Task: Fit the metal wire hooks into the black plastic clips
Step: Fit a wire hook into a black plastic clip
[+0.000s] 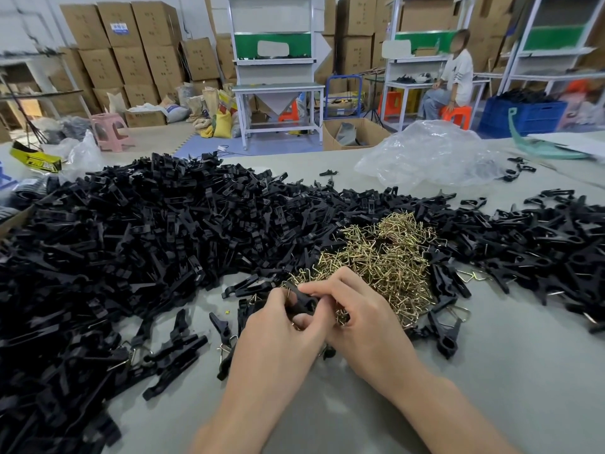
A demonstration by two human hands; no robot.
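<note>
Both hands meet low in the middle of the grey table [491, 371]. My left hand [278, 326] and my right hand [357, 309] together grip one black plastic clip [302, 303], fingers curled round it. A thin metal wire hook [288, 293] shows at the clip's left end by my left fingertips. A few more brass hooks sit under my right fingers. Just beyond the hands lies a heap of brass wire hooks [383, 257]. A large pile of black clips [131, 240] fills the left and far side of the table.
More black clips [540, 250] lie to the right, some with hooks fitted [451, 322]. A crumpled clear plastic bag [432, 155] sits at the far right of the table. Workbenches, cardboard boxes and a seated person [455, 77] are in the background.
</note>
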